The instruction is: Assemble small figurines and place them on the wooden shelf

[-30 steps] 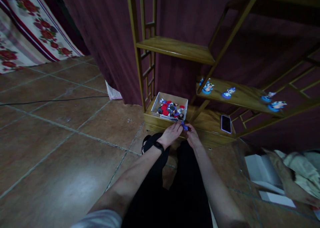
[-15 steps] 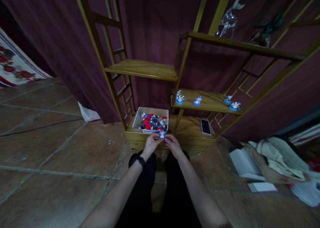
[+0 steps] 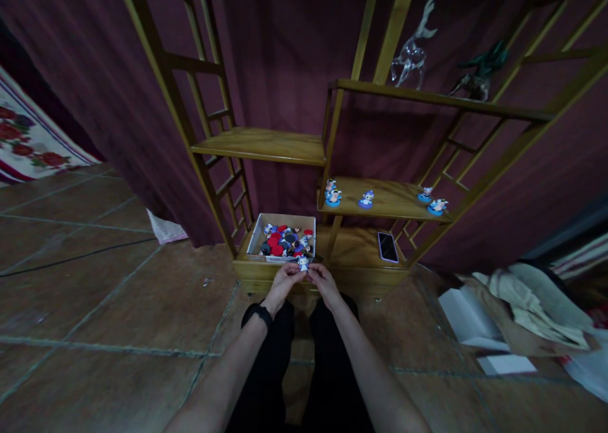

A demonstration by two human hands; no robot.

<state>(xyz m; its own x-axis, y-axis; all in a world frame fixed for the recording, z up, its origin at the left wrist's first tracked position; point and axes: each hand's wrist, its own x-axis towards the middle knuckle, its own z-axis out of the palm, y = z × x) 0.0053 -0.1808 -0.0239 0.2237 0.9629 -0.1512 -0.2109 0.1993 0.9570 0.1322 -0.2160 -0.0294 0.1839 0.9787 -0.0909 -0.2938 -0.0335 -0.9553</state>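
A small white and purple figurine [image 3: 303, 264] is pinched between my two hands, just in front of the box. My left hand [image 3: 284, 280] grips it from the left, its fingers closed. From the right, my right hand [image 3: 323, 278] closes its fingertips on the same figurine. Behind them a white cardboard box [image 3: 255, 235] holds a jumble of figurines with red, dark and purple round bases. On the shelf to the right stand a purple figurine [image 3: 365, 199] and several blue-based figurines [image 3: 333, 197], [image 3: 437, 206] near its two ends.
The wooden shelf unit [image 3: 266, 143] rises ahead, with a glass deer [image 3: 412, 56] and a dark green statuette [image 3: 479, 72] on its upper right shelf. A phone [image 3: 388, 247] lies on the bottom board. White boxes [image 3: 472, 319] and cloth [image 3: 532, 306] lie on the floor at right.
The camera view has tilted and shifted slightly, so the shelf appears lower and further left. Both hands still hold the figurine in front of the box.
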